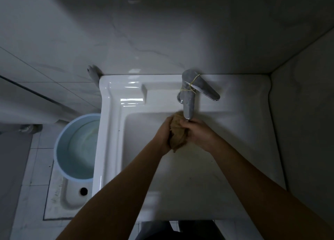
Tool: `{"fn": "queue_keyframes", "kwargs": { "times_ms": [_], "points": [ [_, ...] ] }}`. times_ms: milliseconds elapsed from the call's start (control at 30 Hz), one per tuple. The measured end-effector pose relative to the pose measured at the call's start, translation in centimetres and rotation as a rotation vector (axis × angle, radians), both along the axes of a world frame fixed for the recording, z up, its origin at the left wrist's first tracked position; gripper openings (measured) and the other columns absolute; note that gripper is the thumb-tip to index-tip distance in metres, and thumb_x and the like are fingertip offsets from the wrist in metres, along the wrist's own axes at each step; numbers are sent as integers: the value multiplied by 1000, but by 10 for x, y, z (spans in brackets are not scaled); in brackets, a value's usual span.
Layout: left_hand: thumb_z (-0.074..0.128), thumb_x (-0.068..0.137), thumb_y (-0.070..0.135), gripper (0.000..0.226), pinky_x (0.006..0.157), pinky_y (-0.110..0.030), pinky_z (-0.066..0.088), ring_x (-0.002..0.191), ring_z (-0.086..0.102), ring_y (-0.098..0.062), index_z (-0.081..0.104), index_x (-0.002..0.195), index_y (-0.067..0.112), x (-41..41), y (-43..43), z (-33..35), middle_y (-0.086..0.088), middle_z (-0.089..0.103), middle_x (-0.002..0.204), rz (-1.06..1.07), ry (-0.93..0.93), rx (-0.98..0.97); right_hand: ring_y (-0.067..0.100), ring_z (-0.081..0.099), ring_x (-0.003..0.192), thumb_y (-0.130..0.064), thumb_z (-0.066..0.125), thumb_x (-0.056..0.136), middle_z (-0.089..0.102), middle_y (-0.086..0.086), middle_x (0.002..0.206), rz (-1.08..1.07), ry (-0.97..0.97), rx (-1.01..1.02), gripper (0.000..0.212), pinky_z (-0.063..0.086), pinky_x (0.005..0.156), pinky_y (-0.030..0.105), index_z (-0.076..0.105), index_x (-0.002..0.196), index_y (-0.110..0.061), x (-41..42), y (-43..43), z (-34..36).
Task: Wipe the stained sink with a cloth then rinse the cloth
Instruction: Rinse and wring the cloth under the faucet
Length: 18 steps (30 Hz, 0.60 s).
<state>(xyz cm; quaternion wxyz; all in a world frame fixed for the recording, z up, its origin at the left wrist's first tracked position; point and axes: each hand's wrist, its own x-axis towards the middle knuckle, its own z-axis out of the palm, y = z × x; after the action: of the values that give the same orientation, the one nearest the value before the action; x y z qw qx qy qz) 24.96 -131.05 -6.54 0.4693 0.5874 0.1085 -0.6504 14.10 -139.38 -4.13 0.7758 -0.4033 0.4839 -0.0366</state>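
Both hands, left hand (163,131) and right hand (197,131), are gripping the bunched cloth (178,131) under the faucet (188,102); rinsing appears underway, wringing over the sink (244,131) likely next.

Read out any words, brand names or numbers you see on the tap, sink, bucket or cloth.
None: no text shows on the chrome lever tap, white ceramic sink, pale blue plastic bucket or brown cloth.

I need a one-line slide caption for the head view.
The left hand and right hand grip a crumpled tan cloth under the chrome faucet, over the white sink.
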Motion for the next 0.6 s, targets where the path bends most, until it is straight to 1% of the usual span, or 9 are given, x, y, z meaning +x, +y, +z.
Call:
{"fn": "queue_keyframes", "kwargs": {
  "times_ms": [67, 100, 167, 233, 333, 400, 467, 533, 600],
  "points": [
    [61, 96, 46, 50, 83, -44, 61, 104, 71, -35, 69, 125, 6, -5, 0, 0, -21, 72, 120, 35, -65, -30, 22, 71, 93, -14, 67, 89, 74, 4, 95, 34, 212, -384, 10, 57, 86, 41, 73, 96, -19, -6, -10, -8],
    [66, 94, 41, 46, 73, -39, 61, 96, 74, -33, 70, 122, 4, -5, 0, -2, -20, 75, 112, 34, -110, -28, 18, 69, 88, -16, 68, 87, 74, 2, 93, 31, 271, -481, 11, 57, 80, 37, 73, 96, -20, -9, -14, -11],
    [70, 91, 39, 44, 59, -28, 57, 78, 76, -26, 73, 117, 4, -4, 1, -1, -16, 78, 98, -5, -193, -30, 20, 69, 90, -18, 68, 87, 72, 3, 101, -20, 277, -442, 22, 58, 70, 35, 70, 109, -16, -15, -15, -17],
    [66, 93, 44, 44, 48, -22, 50, 64, 72, -21, 74, 112, 5, 1, -1, 4, -13, 77, 89, -67, -200, -52, 22, 67, 92, -9, 62, 92, 69, 8, 114, -46, 224, -327, 30, 61, 69, 41, 62, 122, -13, -14, -10, -16],
    [61, 93, 51, 51, 59, -27, 56, 83, 74, -25, 73, 118, 8, 8, -8, 7, -15, 77, 103, -140, -163, -81, 23, 67, 96, -5, 50, 91, 70, 9, 115, -21, 135, -227, 39, 58, 89, 54, 64, 123, -21, -11, -2, -16],
    [61, 94, 48, 49, 79, -36, 61, 98, 74, -29, 72, 120, 7, 13, -11, 7, -16, 77, 111, -119, -185, -66, 25, 68, 93, -17, 52, 91, 73, 9, 104, -5, 125, -134, 27, 56, 93, 56, 72, 108, -23, -12, 0, -12],
    [61, 96, 40, 43, 92, -41, 60, 102, 74, -31, 72, 119, 5, 18, -12, 5, -17, 77, 108, -99, -233, -24, 27, 71, 93, -28, 62, 83, 76, 7, 98, 56, 140, -189, 19, 55, 93, 57, 75, 96, -22, -14, 1, -14],
    [63, 93, 41, 43, 85, -40, 62, 97, 75, -33, 72, 114, 5, 16, -12, 3, -17, 77, 104, -113, -317, 53, 26, 71, 89, -23, 64, 77, 76, 4, 89, 77, 146, -290, 14, 55, 93, 58, 74, 87, -22, -17, 3, -14],
    [65, 80, 55, 58, 69, -37, 61, 94, 75, -33, 69, 114, 8, 10, -12, 0, -18, 75, 107, -110, -374, 102, 27, 73, 90, -16, 64, 81, 76, 4, 89, 41, 123, -297, 14, 55, 93, 57, 75, 86, -24, -17, 2, -13]
  ]
}}
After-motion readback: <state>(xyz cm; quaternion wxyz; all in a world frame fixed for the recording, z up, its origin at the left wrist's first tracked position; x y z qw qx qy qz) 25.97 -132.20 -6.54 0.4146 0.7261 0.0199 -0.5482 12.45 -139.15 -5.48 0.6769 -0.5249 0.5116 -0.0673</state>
